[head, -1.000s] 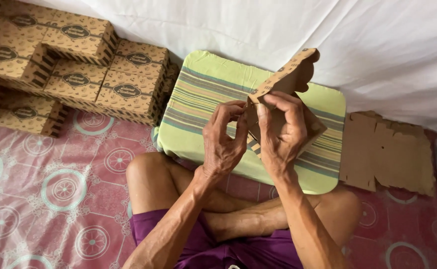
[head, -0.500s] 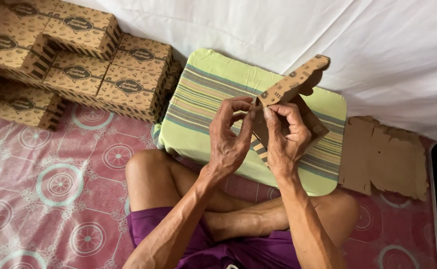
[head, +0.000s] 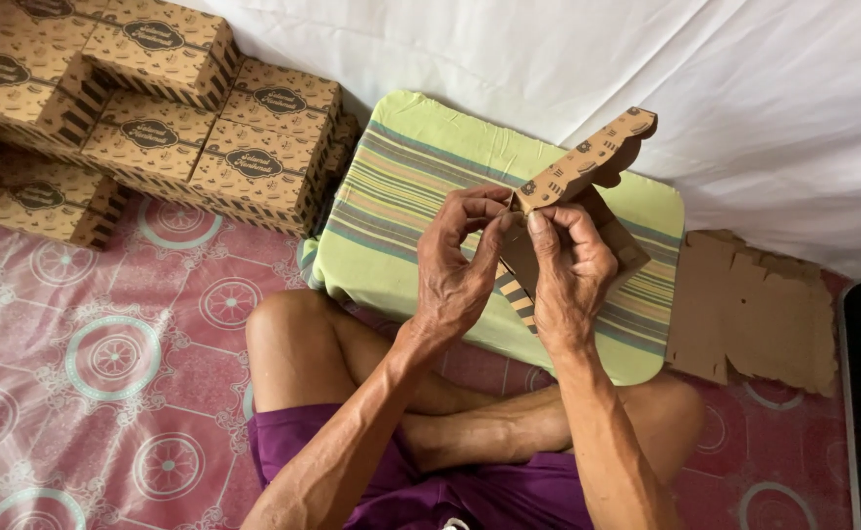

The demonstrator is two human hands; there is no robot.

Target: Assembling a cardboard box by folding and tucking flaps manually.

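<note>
Over the patterned pink floor mat sits the person, cross-legged, and far left a big stack of finished printed boxes is piled against the white sheet. Next down in size, the green striped cushion lies just beyond the knees, with a pile of flat cardboard blanks to its right on the mat. Now the action: a half-folded box blank is held up above the cushion, its long flap running from the hands up and away to the far right. Both hands meet at its near-left end. The left hand has its fingers pinched shut on the flap's corner; the right hand is closed around the body of the card below, thumb pressing the fold. So the card lies between the two hands, and both are equally close, fingertips nearly touching at the crease.
</note>
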